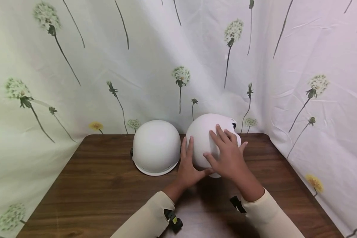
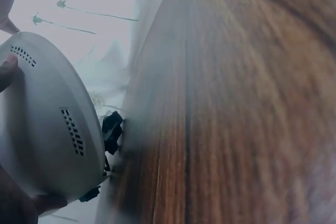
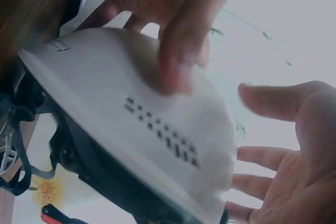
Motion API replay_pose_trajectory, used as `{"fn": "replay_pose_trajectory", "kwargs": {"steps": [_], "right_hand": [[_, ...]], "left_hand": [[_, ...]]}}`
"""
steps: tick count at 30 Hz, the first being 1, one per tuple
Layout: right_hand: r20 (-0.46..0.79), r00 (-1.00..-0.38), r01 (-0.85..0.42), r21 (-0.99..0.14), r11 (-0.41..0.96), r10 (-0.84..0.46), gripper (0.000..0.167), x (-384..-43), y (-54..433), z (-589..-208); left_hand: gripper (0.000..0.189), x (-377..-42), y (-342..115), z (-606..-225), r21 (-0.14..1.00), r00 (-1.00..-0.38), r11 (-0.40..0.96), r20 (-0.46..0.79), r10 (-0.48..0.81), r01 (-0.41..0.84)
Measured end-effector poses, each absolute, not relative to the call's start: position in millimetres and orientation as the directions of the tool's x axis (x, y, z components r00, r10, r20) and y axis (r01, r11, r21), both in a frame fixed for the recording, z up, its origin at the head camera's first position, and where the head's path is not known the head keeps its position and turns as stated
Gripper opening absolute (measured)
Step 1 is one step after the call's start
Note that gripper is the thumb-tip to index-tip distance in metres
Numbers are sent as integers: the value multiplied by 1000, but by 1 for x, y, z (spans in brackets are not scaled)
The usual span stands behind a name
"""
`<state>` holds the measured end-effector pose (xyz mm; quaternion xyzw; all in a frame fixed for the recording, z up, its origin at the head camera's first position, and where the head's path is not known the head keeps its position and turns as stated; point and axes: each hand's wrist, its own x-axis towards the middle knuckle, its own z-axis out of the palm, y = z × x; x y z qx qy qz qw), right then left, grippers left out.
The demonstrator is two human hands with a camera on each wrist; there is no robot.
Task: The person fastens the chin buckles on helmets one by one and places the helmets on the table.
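Note:
A white helmet (image 1: 203,130) with slotted vents and dark padding and straps underneath is tilted, its rim raised on the right in the head view. My left hand (image 1: 188,170) grips its left side, fingers along the shell and thumb across the front. Over the upper right of the shell, my right hand (image 1: 229,158) spreads its fingers; in the right wrist view its thumb is away from the surface. Beside it, a second white helmet (image 1: 156,147) sits upright on the table, close to my left fingers.
Both helmets are near the back of a dark wooden table (image 1: 101,185). White cloth (image 1: 148,66) printed with dandelions hangs behind and at the sides. A black strap (image 1: 173,220) with a buckle is on the left sleeve, and another dark strap (image 1: 237,204) on the right.

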<state>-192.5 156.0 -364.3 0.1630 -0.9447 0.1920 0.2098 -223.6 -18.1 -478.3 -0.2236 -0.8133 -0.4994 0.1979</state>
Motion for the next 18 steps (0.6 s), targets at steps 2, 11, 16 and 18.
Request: {"fn": "replay_pose_trajectory", "kwargs": {"steps": [2,11,16,18], "right_hand": [[460,-852,-406,-280,870,-249,78,-194,159,-364],[450,-849,-441,-319,839,-275,74,-199,169,-359],[454,-847,-461,-366,809,-277,73,-202,173,-357],[458,-842,-471,-370,800,-284,73,-202,174,-357]], "left_hand": [[138,-224,-19,-478,745,-837,390,519,172,542],[139,-224,-21,-477,747,-828,374,545,128,550],[138,-226,-26,-472,686,-801,441,580,149,579],[139,-228,-29,-468,647,-782,474,601,164,597]]}}
